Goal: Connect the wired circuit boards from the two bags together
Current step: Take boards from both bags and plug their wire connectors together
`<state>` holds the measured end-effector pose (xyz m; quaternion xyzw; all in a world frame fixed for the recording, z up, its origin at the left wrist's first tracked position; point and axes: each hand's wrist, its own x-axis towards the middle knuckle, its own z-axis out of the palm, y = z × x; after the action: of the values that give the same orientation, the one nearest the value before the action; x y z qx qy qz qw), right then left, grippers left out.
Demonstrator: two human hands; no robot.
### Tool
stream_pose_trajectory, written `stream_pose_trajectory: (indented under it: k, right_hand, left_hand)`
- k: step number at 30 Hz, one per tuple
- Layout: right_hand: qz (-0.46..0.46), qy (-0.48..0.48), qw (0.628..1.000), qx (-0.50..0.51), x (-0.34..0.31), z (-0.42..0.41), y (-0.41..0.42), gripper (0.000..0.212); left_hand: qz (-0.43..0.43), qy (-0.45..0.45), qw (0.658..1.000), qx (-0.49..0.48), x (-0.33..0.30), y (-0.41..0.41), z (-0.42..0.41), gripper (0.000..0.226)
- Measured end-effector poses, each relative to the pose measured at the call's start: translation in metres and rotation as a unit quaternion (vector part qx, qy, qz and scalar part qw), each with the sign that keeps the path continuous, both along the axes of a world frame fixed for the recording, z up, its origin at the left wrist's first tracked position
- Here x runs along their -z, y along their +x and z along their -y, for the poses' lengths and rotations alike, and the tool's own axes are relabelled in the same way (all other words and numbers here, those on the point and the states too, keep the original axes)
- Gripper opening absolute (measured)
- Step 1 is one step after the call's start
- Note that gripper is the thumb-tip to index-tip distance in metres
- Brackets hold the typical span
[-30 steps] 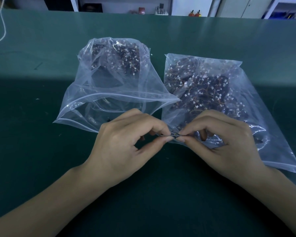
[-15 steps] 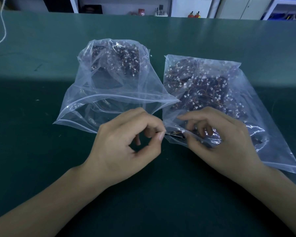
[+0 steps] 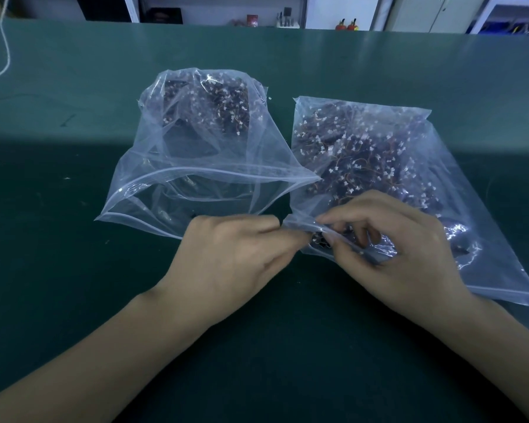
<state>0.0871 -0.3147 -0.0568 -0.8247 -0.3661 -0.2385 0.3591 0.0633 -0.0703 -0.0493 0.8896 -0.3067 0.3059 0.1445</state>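
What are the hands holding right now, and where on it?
Both hands, left and right, pinch the right bag at the near-left corner of its mouth. No circuit board is clearly held.

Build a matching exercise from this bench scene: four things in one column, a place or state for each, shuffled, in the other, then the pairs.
Things:
1. left bag
2. right bag
3. white cord
4. left hand

Places or states:
A. trails along the far left edge of the green table
B. mouth gapes wide open toward the person
C. lies flatter, its near left corner worked by the right hand
D. fingers pinched at the corner of the right bag

Pairs: 1-B, 2-C, 3-A, 4-D
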Motion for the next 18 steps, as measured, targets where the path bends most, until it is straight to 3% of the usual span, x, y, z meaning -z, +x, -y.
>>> stream_pose_trajectory:
  k: [5,7,12,15,18]
  right_hand:
    - [-0.001,-0.001,1.0,-0.001,0.0,-0.003,-0.001,0.019]
    - [-0.004,0.001,1.0,0.001,0.0,-0.003,-0.001,0.018]
    - [-0.008,-0.004,1.0,0.007,0.001,-0.001,0.001,0.022]
    - [-0.008,-0.005,1.0,0.005,0.002,0.0,0.001,0.02]
    - [-0.012,0.0,1.0,0.005,0.002,0.002,0.001,0.022]
  left_hand:
    - [-0.047,0.07,0.996,-0.017,0.006,-0.001,0.004,0.022]
    - [-0.062,0.035,0.997,-0.002,0.005,-0.002,0.004,0.027]
    - [-0.121,-0.112,0.986,0.029,0.003,0.0,-0.002,0.014]
    - [-0.154,-0.119,0.98,-0.031,0.001,0.0,-0.008,0.015]
    - [-0.108,-0.079,0.984,-0.116,-0.005,0.007,-0.019,0.023]
